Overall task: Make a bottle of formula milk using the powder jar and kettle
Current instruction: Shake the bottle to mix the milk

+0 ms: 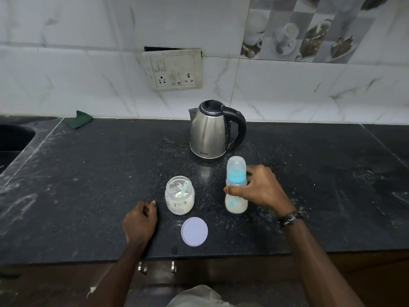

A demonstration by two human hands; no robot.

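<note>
The baby bottle stood upright on the dark counter, with its clear cap and blue ring on and milky white stuff in the bottom. The right hand held it around the middle, thumb in front and fingers behind. The left hand rested on the counter with its fingers curled in, holding nothing, just beside the powder jar. The jar was open, with a small pale scoop inside. Its round lid lay flat near the counter's front edge. The steel kettle stood behind the bottle, lid down. A green cloth lay far back on the left, near a dark sink cut off by the edge. A switch plate hung on the tiled wall. How much powder was in the jar was hard to see.
</note>
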